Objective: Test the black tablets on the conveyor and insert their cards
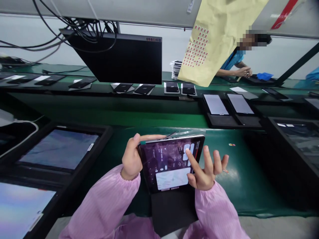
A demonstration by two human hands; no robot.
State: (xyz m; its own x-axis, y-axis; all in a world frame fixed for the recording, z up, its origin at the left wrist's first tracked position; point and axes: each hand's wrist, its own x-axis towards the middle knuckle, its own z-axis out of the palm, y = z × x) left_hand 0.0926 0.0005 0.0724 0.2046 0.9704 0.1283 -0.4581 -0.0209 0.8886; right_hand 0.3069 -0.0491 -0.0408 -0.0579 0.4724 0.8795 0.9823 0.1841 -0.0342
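Observation:
A tablet (164,162) with a lit purple screen is held tilted in front of me, over the near edge of the green bench. My left hand (133,157) grips its left side, thumb at the top corner and a finger along the upper edge. My right hand (205,171) has its index fingertip on or just over the light tiles at the screen's upper right, the other fingers spread. Below the tablet hangs a dark flat panel (173,209); whether it is joined to the tablet I cannot tell. Both sleeves are pink.
Tablets in black trays (59,146) lie at left. Two white-screened tablets (215,104) stand at the back right, near a black case (286,159). A monitor (124,59) and yellow paper (211,39) hang above a shelf of dark devices (188,88). Another person (231,64) works behind.

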